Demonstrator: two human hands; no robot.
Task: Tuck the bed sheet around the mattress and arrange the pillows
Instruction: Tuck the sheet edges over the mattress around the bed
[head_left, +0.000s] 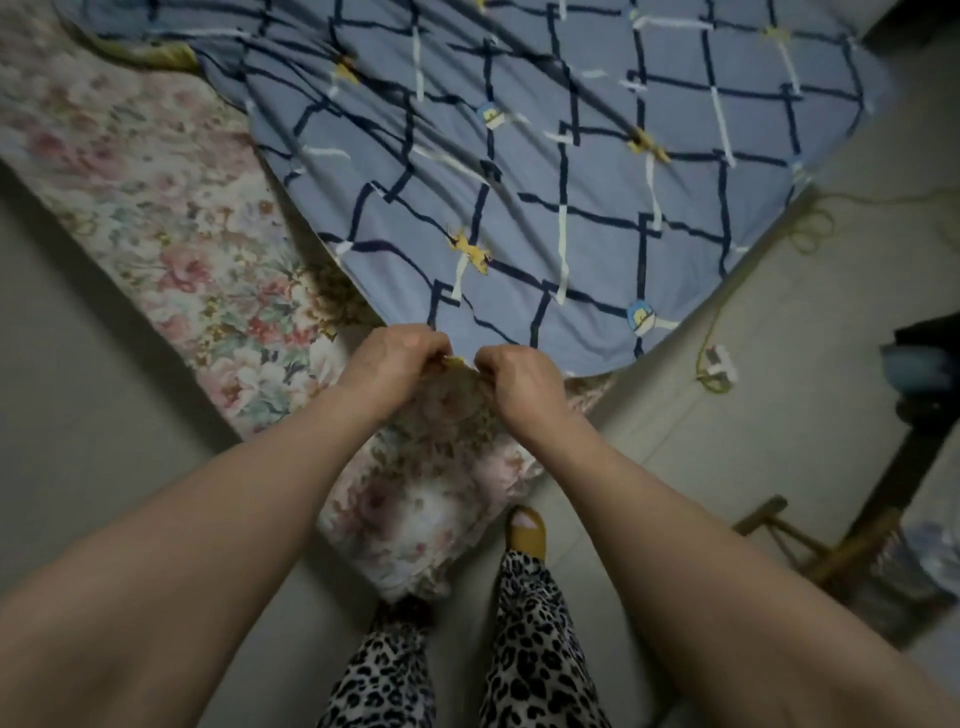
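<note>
The person stands at a corner of the mattress (171, 208), which has a floral cover. Both hands are at this corner, close together. The left hand (395, 358) and the right hand (519, 379) are closed into fists, and the fingers of each pinch the edge of the bed sheet (545, 156) where it meets the corner. A small yellow bit of fabric shows between the two hands.

The bed sheet is blue with a dark grid of lines and small yellow and white figures. It lies wrinkled over the top of the mattress. The left side of the mattress is uncovered, so the floral cover is visible there.

Below the hands, the person's legs in leopard-print trousers (530, 649) stand on the pale floor (78, 415). A yellow cord (711, 338) lies on the floor at the right of the bed.
</note>
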